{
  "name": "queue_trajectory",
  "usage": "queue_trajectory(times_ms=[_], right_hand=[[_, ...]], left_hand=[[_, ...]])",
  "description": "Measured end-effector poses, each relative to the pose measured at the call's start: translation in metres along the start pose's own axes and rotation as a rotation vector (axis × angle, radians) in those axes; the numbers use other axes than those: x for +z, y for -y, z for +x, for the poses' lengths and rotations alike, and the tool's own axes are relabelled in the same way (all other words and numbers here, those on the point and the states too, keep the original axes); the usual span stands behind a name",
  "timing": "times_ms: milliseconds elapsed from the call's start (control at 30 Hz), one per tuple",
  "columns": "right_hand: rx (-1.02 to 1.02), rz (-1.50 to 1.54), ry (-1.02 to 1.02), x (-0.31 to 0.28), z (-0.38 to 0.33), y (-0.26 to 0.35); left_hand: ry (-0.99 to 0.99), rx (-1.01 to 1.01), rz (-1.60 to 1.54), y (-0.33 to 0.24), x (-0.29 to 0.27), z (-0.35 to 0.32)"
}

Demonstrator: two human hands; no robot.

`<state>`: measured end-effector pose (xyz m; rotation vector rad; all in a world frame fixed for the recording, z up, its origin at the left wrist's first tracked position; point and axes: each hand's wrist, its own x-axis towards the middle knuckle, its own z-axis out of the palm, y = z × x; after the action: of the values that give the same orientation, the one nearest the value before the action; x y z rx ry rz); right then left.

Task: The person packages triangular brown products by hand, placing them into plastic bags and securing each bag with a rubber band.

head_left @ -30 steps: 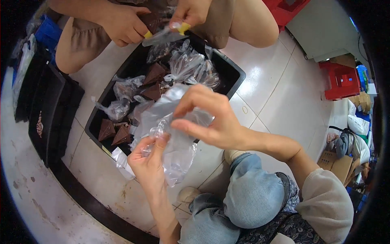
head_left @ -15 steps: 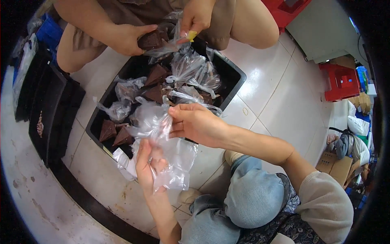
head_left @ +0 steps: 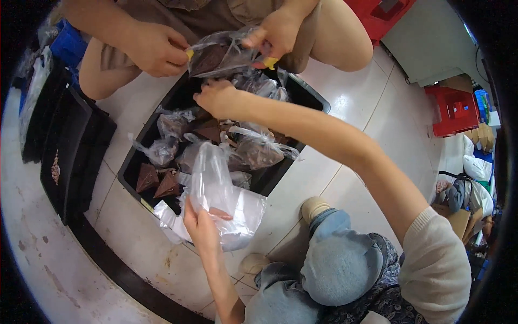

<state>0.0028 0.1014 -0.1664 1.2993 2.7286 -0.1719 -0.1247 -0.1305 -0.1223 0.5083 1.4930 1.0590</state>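
My left hand (head_left: 203, 222) holds a clear plastic bag (head_left: 209, 175) upright by its lower part, over the near edge of a black tray (head_left: 317, 101). More flat clear plastic bags (head_left: 249, 211) lie against that hand. Across the tray reaches my right hand (head_left: 217, 99), its fingers bent down among the contents; whatever is under them is hidden. Brown pyramid-shaped pieces (head_left: 168, 184) lie loose at the tray's near left. Several knotted clear bags with brown pieces inside (head_left: 260, 151) fill the middle and right.
Opposite me, a person's hands (head_left: 156, 49) with yellow fingertip covers hold a clear bag with a brown piece (head_left: 211, 57) above the tray's far side. Stacked black trays (head_left: 73, 156) stand at the left. A red stool (head_left: 454, 110) is at the far right.
My right hand has let go of the clear bag and moved away over the tray's far side. My left hand still holds the bag. The other person's piece now sits in a spread bag.
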Motion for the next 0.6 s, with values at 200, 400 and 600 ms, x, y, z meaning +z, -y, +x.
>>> queue_trajectory(times_ms=[200, 400, 600], right_hand=[[-0.205, -0.070, -0.104, 0.003, -0.004, 0.002], [-0.151, 0.663, -0.731, -0.092, -0.085, 0.054], [-0.005, 1.618, -0.198, -0.083, -0.123, 0.099]], left_hand=[[-0.063, 0.279, 0.118, -0.008, -0.012, 0.007], [-0.043, 0.200, 0.034, 0.007, -0.028, 0.020], [-0.010, 0.065, -0.109, 0.002, -0.013, 0.013]])
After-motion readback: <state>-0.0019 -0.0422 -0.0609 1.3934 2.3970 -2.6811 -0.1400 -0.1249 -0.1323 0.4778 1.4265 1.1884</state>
